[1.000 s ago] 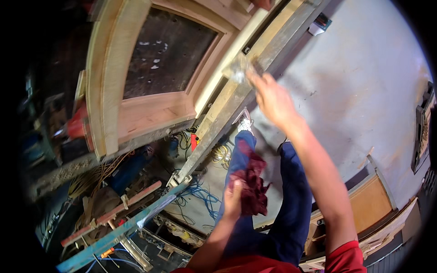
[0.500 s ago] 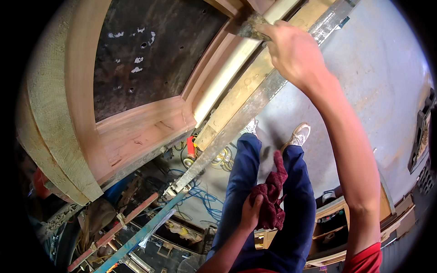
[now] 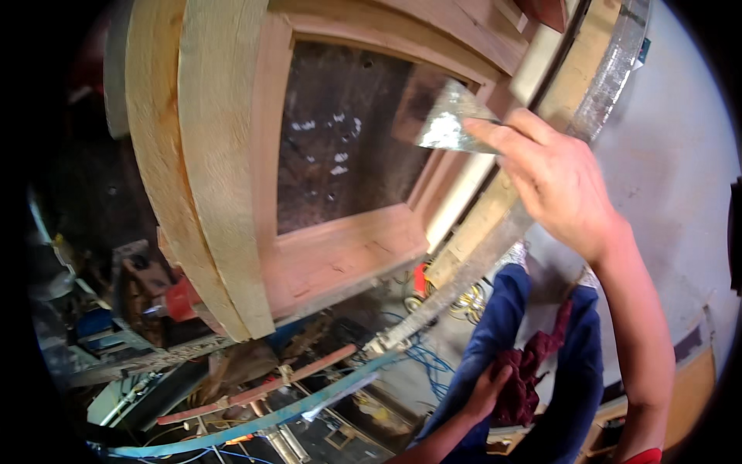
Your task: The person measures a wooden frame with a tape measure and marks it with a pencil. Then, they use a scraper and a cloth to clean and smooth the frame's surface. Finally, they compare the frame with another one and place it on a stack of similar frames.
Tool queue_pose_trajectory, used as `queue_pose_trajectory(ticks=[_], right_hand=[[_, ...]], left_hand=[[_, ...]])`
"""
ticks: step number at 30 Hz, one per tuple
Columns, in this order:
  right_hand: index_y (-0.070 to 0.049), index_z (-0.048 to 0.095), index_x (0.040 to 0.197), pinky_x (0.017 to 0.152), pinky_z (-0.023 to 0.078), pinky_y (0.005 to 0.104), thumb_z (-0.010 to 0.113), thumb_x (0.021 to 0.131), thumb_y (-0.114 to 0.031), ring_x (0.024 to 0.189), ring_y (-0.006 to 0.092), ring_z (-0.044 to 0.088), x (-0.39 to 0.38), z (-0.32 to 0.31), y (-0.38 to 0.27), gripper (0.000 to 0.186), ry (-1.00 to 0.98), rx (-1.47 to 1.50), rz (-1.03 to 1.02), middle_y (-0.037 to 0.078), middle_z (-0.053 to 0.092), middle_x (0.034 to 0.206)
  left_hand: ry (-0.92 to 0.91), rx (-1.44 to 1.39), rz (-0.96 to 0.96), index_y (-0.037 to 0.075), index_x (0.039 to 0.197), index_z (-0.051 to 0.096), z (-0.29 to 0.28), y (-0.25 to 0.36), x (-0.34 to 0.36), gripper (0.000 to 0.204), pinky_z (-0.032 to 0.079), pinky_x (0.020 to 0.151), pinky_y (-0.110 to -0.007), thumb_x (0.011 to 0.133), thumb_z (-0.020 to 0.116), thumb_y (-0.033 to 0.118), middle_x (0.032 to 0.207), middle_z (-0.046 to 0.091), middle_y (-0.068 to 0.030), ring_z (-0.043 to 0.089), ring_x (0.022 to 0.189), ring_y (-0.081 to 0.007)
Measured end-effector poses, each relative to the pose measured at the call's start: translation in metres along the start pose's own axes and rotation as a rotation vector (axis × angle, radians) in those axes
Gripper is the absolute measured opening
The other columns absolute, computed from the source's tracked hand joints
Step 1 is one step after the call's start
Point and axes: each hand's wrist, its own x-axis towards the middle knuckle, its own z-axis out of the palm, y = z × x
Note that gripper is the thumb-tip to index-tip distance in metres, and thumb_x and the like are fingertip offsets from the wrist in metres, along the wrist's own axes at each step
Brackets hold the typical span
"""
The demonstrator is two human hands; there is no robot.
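Observation:
My right hand (image 3: 556,178) grips a scraper (image 3: 450,124) with a broad triangular metal blade, index finger laid along it. The blade is over the right side of a wooden frame (image 3: 348,251) and its dark panel (image 3: 317,185); whether it touches the wood I cannot tell. Most of the scraper's handle is hidden in my fist. Low in the picture, in front of my legs, my left hand (image 3: 487,392) clasps a crumpled maroon rag (image 3: 522,387), which hangs down between my knees.
Thick pale boards (image 3: 220,155) stand left of the frame. A metal-edged beam (image 3: 610,77) runs along its right side. Below lie a red bar (image 3: 263,393), a blue bar (image 3: 255,433) and tangled blue hoses (image 3: 433,363). Grey floor (image 3: 672,193) spreads to the right.
The view has swung left, so the frame and boards appear farther right. The scraper has come over the panel's right side with its blade face showing. The rag stays in my left hand.

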Motion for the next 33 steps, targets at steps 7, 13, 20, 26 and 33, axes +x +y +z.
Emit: queue_pose_trajectory(ticks=[7,13,20,26,33], right_hand=[[-0.008,0.067,0.115,0.070,0.059,0.0444,0.056,0.096,-0.015,0.084,0.0328,0.071,0.067,0.000,-0.040,0.023,0.237,0.117,-0.207,0.014,0.063,0.101],[-0.004,0.069,0.110,0.071,0.059,0.0436,0.056,0.097,-0.015,0.086,0.0322,0.073,0.092,0.006,-0.035,0.021,0.280,0.108,-0.244,0.015,0.065,0.100],[-0.007,0.069,0.119,0.066,0.058,0.0448,0.056,0.098,-0.014,0.079,0.0330,0.071,0.084,0.001,-0.042,0.026,0.209,0.159,-0.063,0.015,0.066,0.100],[-0.005,0.070,0.111,0.059,0.058,0.0415,0.062,0.095,-0.012,0.065,0.0267,0.069,0.061,-0.027,-0.052,0.019,0.147,0.038,-0.013,0.010,0.065,0.089],[0.000,0.069,0.105,0.071,0.059,0.0398,0.062,0.091,-0.001,0.082,0.0248,0.071,0.072,-0.016,-0.049,0.016,0.211,0.037,-0.029,0.011,0.070,0.095]], left_hand=[[-0.015,0.016,-0.180,0.005,0.134,0.061,-0.013,0.021,-0.003,0.043,0.051,0.092,-0.027,0.110,0.057,0.041,0.118,0.066,-0.0030,0.063,0.100,-0.0096],[-0.131,0.017,-0.126,0.006,0.130,0.060,-0.061,-0.045,0.025,0.036,0.050,0.093,-0.027,0.110,0.058,0.035,0.117,0.065,-0.0017,0.061,0.100,-0.0090],[-0.059,0.241,-0.038,0.006,0.143,0.056,-0.036,-0.009,0.017,0.043,0.043,0.106,-0.026,0.113,0.054,0.036,0.126,0.062,0.0025,0.055,0.118,-0.0074],[-0.031,-0.073,-0.125,0.006,0.143,0.056,-0.027,0.014,0.007,0.042,0.046,0.101,-0.026,0.114,0.050,0.036,0.125,0.064,0.0008,0.058,0.112,-0.0081],[0.007,-0.085,-0.107,0.005,0.141,0.057,-0.035,0.014,0.001,0.040,0.052,0.096,-0.029,0.114,0.049,0.035,0.124,0.067,-0.0035,0.066,0.107,-0.0124]])
